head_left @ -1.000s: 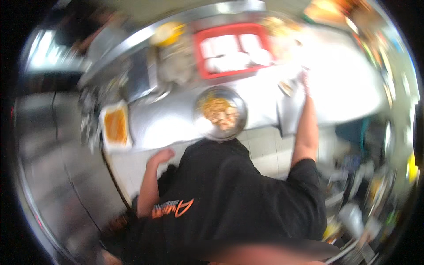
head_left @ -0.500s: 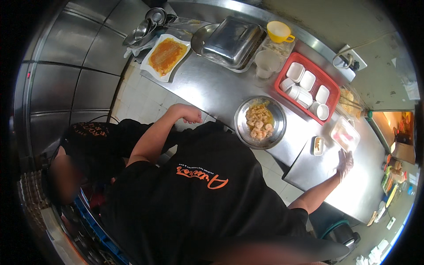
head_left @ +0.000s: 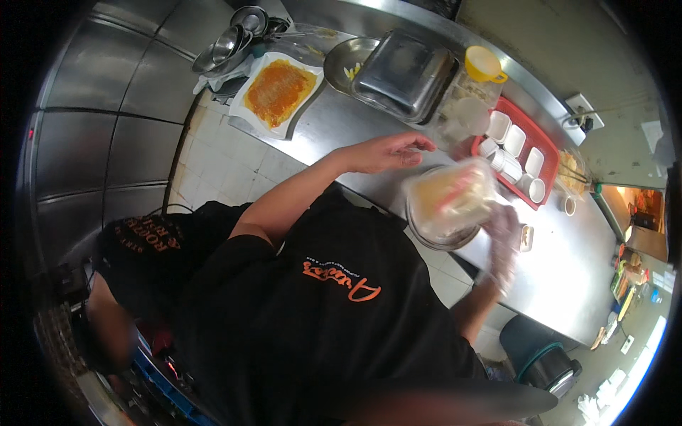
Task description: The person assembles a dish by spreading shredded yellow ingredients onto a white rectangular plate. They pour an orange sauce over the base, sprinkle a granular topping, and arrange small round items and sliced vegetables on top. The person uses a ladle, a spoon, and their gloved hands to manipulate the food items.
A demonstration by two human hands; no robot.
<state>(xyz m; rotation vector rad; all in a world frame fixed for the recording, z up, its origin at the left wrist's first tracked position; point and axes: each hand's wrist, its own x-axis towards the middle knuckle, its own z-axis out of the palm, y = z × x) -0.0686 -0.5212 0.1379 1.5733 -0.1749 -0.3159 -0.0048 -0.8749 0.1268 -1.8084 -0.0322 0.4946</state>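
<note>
The clear food box (head_left: 452, 197) was tipped over the metal bowl (head_left: 435, 228), so pouring looked like the step, and next it needed a steady tilt. The right hand (head_left: 503, 234), at four o'clock, was blurry, so I could not tell its grip. The left hand (head_left: 387, 151), at ten o'clock, stayed open and empty; there was one box, one bowl, and one red tray (head_left: 522, 150) with about six white cups.

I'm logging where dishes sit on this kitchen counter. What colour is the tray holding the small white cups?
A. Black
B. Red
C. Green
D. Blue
B: the small white cups sit in a red tray on the steel counter, past the clear container in the right hand.
</note>
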